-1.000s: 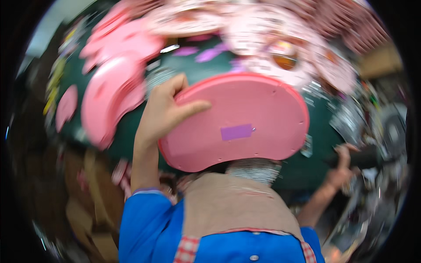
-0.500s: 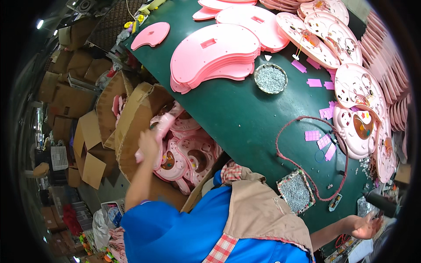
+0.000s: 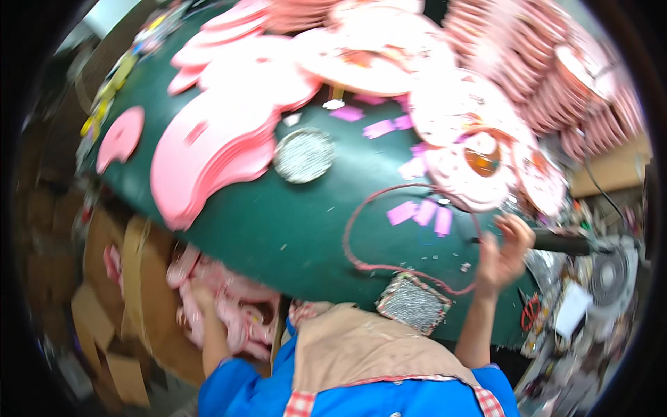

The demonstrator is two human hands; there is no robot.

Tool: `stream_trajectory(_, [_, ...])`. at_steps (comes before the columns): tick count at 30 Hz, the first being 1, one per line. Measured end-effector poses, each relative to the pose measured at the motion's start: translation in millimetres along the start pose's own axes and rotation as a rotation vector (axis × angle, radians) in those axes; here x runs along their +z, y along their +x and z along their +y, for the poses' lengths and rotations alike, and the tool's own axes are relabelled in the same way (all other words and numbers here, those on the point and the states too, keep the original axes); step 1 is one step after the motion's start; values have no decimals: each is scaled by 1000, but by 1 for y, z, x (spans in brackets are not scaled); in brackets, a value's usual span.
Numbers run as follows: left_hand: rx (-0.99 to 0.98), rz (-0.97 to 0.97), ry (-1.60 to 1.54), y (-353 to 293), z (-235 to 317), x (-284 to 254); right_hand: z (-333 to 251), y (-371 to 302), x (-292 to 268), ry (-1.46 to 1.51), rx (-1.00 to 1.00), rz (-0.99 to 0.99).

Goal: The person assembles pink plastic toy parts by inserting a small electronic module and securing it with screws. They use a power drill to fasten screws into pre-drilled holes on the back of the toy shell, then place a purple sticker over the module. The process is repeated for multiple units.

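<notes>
Pink parts (image 3: 237,325) at lower left adjoin the blurred left hand (image 3: 203,299), grip unclear; the right hand (image 3: 506,254), loosely open, hovers rightward near the counter (image 3: 306,226) edge.

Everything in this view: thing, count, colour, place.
table: 1, green, centre
curved panels: stack, pink, table's left
small panel: 1, pink, table's left edge
round dish: 1, silvery contents, mid-table
square dish: 1, silvery contents, near edge
cord loop: 1, reddish, beside square dish
flat pieces: several, purple, mid-table
holed shells: several, pink, table's far right
stacked shells: many, pink, upper right
open box: 1, brown cardboard, lower left
mouldings: several, pink, in open box
fan: 1, grey, right edge
cylinder: 1, dark, right of table
clutter: uncounted, mixed colours, too blurred
apron: 1, beige, lower centre
shirt: 1, blue, bottom
left hand: 1, bare, in open box, grip unclear
right hand: 1, bare, open, over table's right
</notes>
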State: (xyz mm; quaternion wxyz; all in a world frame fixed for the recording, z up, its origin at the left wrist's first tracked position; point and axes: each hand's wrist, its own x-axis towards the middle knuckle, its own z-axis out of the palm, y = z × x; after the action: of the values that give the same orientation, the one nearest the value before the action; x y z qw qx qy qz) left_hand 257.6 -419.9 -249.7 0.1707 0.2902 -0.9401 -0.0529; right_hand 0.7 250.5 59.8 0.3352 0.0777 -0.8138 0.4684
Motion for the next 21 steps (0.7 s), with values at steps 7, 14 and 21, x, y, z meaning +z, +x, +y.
stream_trajectory(7, [123, 638, -493, 214, 219, -165, 91, 68, 54, -113, 277, -48])
stream_trajectory(14, [572, 112, -279, 258, 344, -143, 199, 161, 61, -1061, -280, -25])
stream_trajectory(21, [556, -92, -73, 284, 318, -109, 153, 176, 21, -636, -209, -294])
